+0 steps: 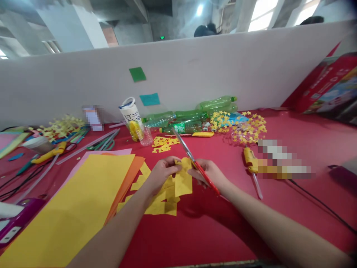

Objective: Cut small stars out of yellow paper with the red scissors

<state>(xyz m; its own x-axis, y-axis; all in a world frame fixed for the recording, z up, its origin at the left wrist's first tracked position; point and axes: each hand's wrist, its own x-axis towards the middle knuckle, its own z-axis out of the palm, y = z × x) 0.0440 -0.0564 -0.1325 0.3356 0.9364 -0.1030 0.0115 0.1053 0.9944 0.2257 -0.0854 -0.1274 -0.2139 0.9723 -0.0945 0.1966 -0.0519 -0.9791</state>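
My left hand [164, 172] pinches a small rectangle of yellow paper [184, 180] by its left edge, above the red tabletop. In my right hand [208, 172] are scissors [205, 175] with red handles, their metal blades pointing up and to the left past the paper's right edge. The fingertips of my right hand are close to that edge; whether they touch it I cannot tell. Beneath my left hand lie several loose yellow paper pieces [161, 208]. Small cut yellow scraps [164, 143] are heaped just beyond my hands.
At left lies a stack of coloured sheets, yellow [83, 201] uppermost. Green plastic bottles [192, 117] and a white cup [129, 109] stand or lie along the partition [178, 70]. Yellow star decorations [248, 128] are at back right, a corded yellow glue gun [251, 162] nearer.
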